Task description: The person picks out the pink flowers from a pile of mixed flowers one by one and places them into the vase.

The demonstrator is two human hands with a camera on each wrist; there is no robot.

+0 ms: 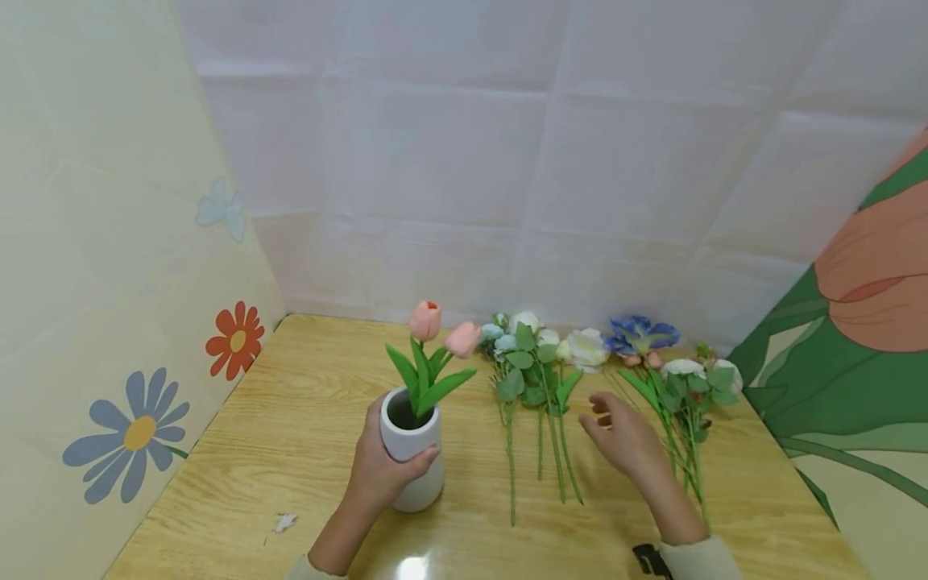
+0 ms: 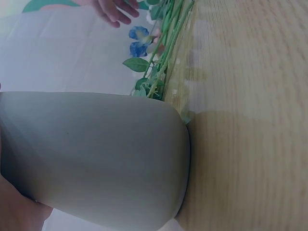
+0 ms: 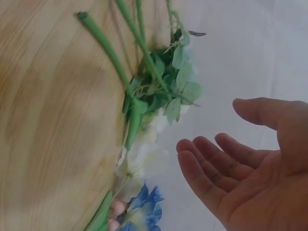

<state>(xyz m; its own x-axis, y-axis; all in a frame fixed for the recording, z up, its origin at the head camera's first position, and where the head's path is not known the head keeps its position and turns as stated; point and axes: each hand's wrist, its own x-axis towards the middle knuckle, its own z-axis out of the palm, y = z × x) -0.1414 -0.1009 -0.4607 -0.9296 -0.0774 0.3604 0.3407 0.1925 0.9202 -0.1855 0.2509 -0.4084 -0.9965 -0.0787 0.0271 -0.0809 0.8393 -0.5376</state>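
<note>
My left hand (image 1: 386,461) grips a white vase (image 1: 416,485) round its side, with the thumb across the front. The vase stands on the table, and pink tulips (image 1: 426,321) with green leaves rise from its mouth. In the left wrist view the vase wall (image 2: 91,154) fills much of the picture. My right hand (image 1: 625,435) hovers above the table between two groups of flowers, holding nothing. Its fingers (image 3: 202,180) are loosely bent and the thumb is apart from them in the right wrist view. Nearest to it are green stems and a blue flower (image 1: 638,334).
White and pale blue flowers (image 1: 524,330) with long stems lie right of the vase. Farther right lie white flowers (image 1: 685,368) with leafy stems. A small white scrap (image 1: 285,522) is on the wooden table (image 1: 312,403) at front left. Cloth walls enclose the back and sides.
</note>
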